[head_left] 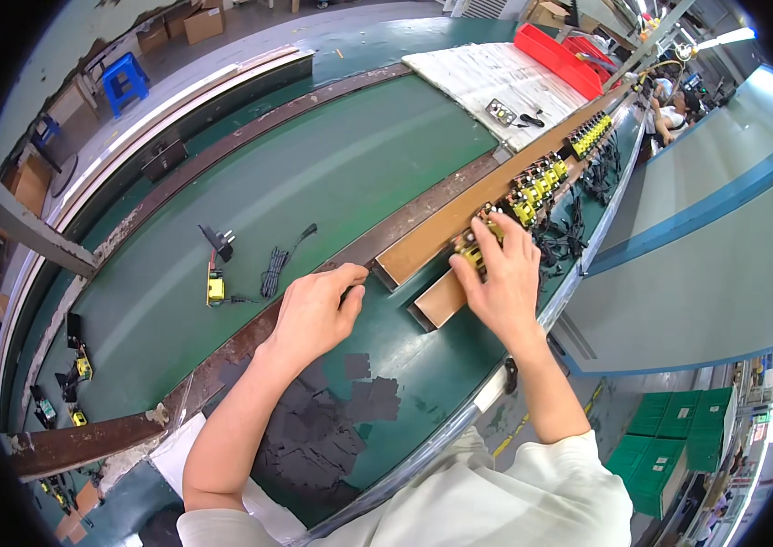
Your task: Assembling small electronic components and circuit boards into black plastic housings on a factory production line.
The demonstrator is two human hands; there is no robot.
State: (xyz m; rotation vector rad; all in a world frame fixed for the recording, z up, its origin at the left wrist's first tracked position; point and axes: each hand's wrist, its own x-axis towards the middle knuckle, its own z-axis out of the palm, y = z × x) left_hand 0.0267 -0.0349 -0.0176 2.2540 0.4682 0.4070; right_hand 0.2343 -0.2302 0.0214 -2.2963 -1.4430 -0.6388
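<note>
My right hand (503, 283) grips a circuit board (470, 252) with yellow parts, thumb and fingers on either side of it. This board is the nearest in a row of similar circuit boards (539, 184) standing along a brown, dark-edged channel (442, 301). Black cables (561, 239) hang in a tangle on the row's right side. Beside the near end of a second, longer brown channel (409, 258) is my left hand (315, 312). Its fingers are curled in, and whatever they may hold is hidden.
A green belt (341, 173) on the left carries a board with a plug (215, 284) and a coiled black cable (273, 272). Dark flat pieces (309, 428) lie in a heap by my left forearm. Red bins (561, 62) stand at the far end; a grey panel (696, 283) rises on the right.
</note>
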